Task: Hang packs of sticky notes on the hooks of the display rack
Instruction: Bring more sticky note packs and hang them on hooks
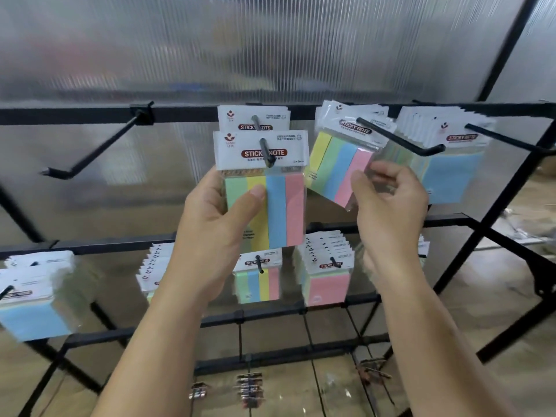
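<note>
Left hand point(210, 224) grips pack point(282, 206), hole over hook point(265, 149) tip: slide straight back, keep it level. Right hand point(391, 206) seemingly pinches tilted neighbour pack point(337, 167); blurry.

We take the ribbed translucent panel point(270, 49) as our landmark; blurred patches of colour show through it. Below it lies a brown wooden floor point(304, 389), where we see a cluster of small metal clips point(249, 386) and smaller clusters either side. Beyond the panel's right edge, pale clutter point(525, 233) lies blurred.
</note>
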`<state>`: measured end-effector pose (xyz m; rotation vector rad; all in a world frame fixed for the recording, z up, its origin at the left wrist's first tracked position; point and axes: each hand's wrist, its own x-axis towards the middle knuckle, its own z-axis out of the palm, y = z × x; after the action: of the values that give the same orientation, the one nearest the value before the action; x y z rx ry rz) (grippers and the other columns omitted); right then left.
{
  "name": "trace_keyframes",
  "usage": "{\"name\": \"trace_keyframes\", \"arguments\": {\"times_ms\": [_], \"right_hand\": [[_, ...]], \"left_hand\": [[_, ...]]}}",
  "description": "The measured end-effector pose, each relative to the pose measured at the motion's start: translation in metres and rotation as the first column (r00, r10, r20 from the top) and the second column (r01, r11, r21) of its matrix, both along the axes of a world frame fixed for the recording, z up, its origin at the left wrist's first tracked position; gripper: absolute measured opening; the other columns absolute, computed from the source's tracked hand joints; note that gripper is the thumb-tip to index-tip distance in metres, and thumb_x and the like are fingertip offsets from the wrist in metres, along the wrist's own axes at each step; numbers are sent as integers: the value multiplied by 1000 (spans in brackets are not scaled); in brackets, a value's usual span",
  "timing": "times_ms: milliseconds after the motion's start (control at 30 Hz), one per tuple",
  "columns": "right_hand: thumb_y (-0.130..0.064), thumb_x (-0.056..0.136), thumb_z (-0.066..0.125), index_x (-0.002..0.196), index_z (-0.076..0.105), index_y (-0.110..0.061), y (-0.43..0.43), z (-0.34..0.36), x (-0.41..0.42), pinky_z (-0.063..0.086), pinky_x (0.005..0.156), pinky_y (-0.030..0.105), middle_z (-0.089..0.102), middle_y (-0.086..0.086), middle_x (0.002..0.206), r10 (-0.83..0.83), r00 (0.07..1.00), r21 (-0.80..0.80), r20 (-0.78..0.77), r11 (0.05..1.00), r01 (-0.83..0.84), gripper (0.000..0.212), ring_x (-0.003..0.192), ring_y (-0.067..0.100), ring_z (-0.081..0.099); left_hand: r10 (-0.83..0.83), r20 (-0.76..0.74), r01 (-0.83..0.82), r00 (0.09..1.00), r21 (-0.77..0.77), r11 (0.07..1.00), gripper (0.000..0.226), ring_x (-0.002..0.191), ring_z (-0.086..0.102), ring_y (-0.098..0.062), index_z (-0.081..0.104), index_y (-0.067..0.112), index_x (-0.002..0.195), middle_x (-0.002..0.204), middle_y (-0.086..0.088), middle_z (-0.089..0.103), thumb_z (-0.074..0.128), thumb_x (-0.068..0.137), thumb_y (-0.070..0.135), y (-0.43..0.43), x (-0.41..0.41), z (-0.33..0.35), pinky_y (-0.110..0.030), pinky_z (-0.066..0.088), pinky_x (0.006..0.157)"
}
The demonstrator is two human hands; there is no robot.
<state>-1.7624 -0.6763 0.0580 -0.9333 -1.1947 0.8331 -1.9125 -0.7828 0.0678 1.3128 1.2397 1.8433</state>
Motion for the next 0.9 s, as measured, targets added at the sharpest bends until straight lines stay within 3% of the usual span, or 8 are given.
{"name": "trace_keyframes", "arguments": {"times_ms": [167,267,400,533,667,767,900], "right_hand": [[-8,88,65,91,49,-17,-5,14,-8,44,49,20,64,3,82,144,988,-103,-55,984,-149,19,57,5,57],[-1,91,56,102,46,-16,-14,17,-7,48,58,16,70,3,93,143,983,-84,-113,985,-153,21,72,4,65],[3,91,53,101,45,-23,-38,16,5,48,62,15,69,1,95,122,984,8,-128,992,-122,29,74,3,63],[11,92,48,98,43,-21,-66,17,17,55,72,26,71,-1,93,164,965,109,-203,984,-144,33,88,13,70],[14,91,46,99,42,-16,-87,25,26,53,65,23,73,-7,83,155,964,260,-214,961,-97,31,82,9,69],[13,88,45,100,41,-14,-94,28,32,56,68,27,73,-7,83,146,961,360,-235,932,-53,30,82,10,68],[15,89,44,101,41,-13,-105,19,40,58,70,30,73,-7,85,93,975,333,-201,943,-21,30,83,11,69]], "left_hand": [[-36,-34,37,999,22,999,23,99,69,-11,62,18,113,107,6,74,55,96,5,-14,1,1,-23,54,79],[-36,-72,40,997,57,998,27,99,67,-2,60,18,116,108,12,73,54,95,2,-19,2,6,-12,50,76],[-65,-66,71,996,98,993,28,101,67,-3,57,18,117,107,14,72,54,95,0,-23,4,8,-14,50,78],[-99,-92,112,991,149,983,30,102,67,-2,55,20,118,107,16,72,54,95,1,-27,8,9,-14,51,79],[-162,-91,179,983,222,959,31,102,66,-4,54,19,118,107,15,71,54,94,-1,-33,13,11,-14,51,79],[-193,-129,221,973,266,938,32,104,66,-4,54,21,118,108,17,70,55,93,1,-36,16,15,-15,51,82],[-246,-118,266,962,204,942,33,107,65,-3,54,17,122,112,17,70,53,95,-3,-29,19,7,-16,51,84]]}}
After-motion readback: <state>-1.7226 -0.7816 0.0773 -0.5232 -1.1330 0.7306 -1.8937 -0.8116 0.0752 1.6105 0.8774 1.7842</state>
